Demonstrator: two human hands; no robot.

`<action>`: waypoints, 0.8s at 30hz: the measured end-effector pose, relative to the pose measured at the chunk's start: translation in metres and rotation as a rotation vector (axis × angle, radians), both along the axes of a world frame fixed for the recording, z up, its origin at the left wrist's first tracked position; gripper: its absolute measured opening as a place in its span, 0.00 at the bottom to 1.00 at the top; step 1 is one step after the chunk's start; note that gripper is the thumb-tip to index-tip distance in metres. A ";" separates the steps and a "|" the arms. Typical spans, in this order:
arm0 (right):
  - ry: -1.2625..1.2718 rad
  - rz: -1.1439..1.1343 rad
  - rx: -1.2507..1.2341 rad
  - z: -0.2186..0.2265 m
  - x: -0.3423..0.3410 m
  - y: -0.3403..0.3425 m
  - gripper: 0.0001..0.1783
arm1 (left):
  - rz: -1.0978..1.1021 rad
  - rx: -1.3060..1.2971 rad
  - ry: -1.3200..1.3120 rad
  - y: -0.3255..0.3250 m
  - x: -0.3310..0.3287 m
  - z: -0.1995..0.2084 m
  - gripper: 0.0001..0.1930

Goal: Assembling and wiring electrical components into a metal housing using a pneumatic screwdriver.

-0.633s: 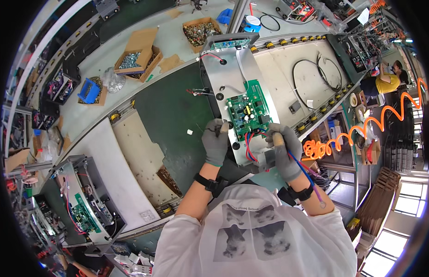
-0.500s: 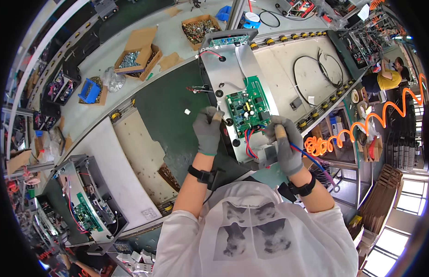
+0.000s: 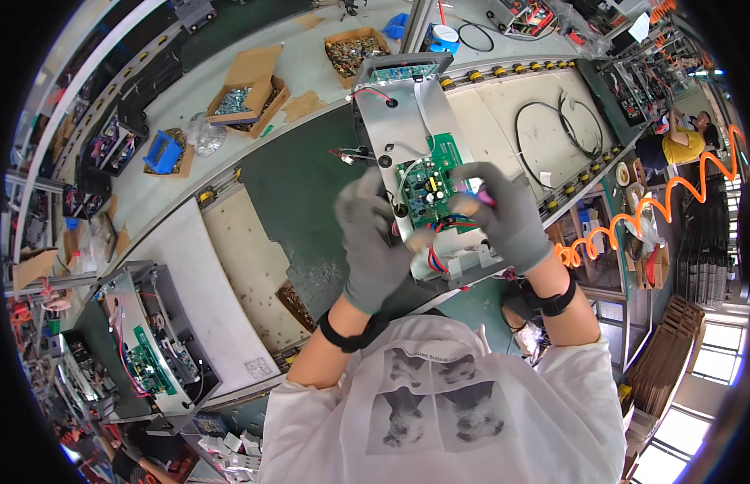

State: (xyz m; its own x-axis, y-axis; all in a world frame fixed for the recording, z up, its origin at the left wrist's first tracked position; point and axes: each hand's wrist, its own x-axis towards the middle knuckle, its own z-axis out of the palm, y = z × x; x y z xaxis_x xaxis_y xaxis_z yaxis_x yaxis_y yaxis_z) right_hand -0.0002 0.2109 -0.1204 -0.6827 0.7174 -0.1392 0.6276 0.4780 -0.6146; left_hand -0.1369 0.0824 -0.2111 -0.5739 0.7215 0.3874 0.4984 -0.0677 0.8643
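The circuit board (image 3: pixel 430 184), green and crowded with small block-shaped and round parts, lay on the nearer half of a smooth grey metal plate (image 3: pixel 401 125). All positions were taken from this board.

The left hand (image 3: pixel 373 248), in a grey knit glove, was just to the left and near side of the board, fingers loosely bent and thumb pointing toward it. It was blurred; whether it had hold of anything could not be told.

The right hand (image 3: pixel 512 226), gloved alike, was over the board's right edge, fingers curled toward the thumb around pink and blue wires (image 3: pixel 485 196), only partly visible.

Red and blue leads (image 3: pixel 435 260) curved below the board. A flat, pale ribbon (image 3: pixel 424 109) ran beyond it, and a black ring (image 3: pixel 401 210) sat at its left edge.

Left of the board was a dark green mat (image 3: pixel 298 181), scuffed in texture. Farther beyond, to the left, stood an open cardboard box (image 3: pixel 256 68) of small metal pieces. Right of the board lay a looped black cable (image 3: pixel 517 129).
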 end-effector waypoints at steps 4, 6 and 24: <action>-0.132 0.309 0.346 -0.013 -0.013 -0.024 0.19 | -0.209 0.208 -0.447 -0.015 0.017 0.015 0.34; -0.003 0.408 0.286 -0.013 -0.015 -0.028 0.19 | -0.209 0.117 -0.873 -0.026 0.011 0.007 0.22; -0.096 0.578 0.551 0.000 0.017 -0.026 0.12 | -0.374 0.001 -0.792 -0.040 0.014 -0.069 0.12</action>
State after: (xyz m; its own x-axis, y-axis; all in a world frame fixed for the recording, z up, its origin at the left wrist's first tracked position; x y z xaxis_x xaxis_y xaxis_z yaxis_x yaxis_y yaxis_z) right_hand 0.0169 0.1853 -0.1206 -0.9701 0.2364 0.0553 0.2259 0.9623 -0.1514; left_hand -0.1224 0.0420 -0.2802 -0.4004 0.9160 -0.0246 -0.3036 -0.1073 0.9467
